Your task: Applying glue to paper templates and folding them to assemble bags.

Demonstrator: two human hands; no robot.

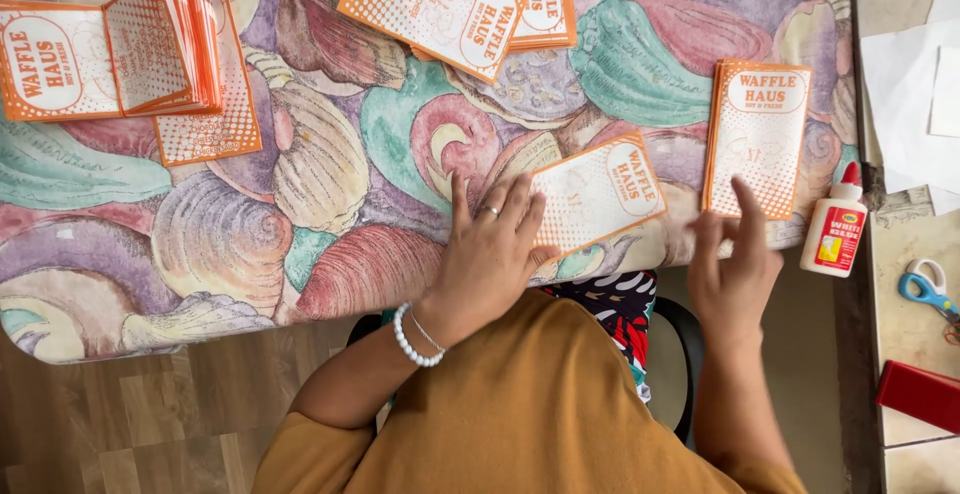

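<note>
- The left hand (487,254) lies flat with its fingers (515,204) spread apart, pressing the near corner of an orange-and-white paper sleeve (597,192) onto the counter (330,154). The sleeve lies tilted, just ahead of and to the right of those fingers.
- The right hand (737,274) hovers open, fingers (748,204) apart and gripping nothing; its tips reach the lower edge of a small stack of sleeves (757,134) just beyond them.
- Risk, as I judge it: the tilted sleeve sits close to the counter's near edge, so a slip of the pressing fingers could push it off onto the wooden floor (150,424).
- A white glue bottle with a red cap (835,229) stands just right of the right fingers; a sideways sweep could knock it over.
- If glue is wet on the sleeve, uneven pressure may leave it skewed or smeared on the cloth.
- The counter wears a cloth printed with large pastel seashells, so it is soft and perhaps slippery.
- Further stacks lie well beyond the fingers: fanned sleeves (165,49) far left, more sleeves (470,4) straight ahead.
- To the far right lie white sheets (915,94), blue scissors (928,289) and a red box (920,394).
</note>
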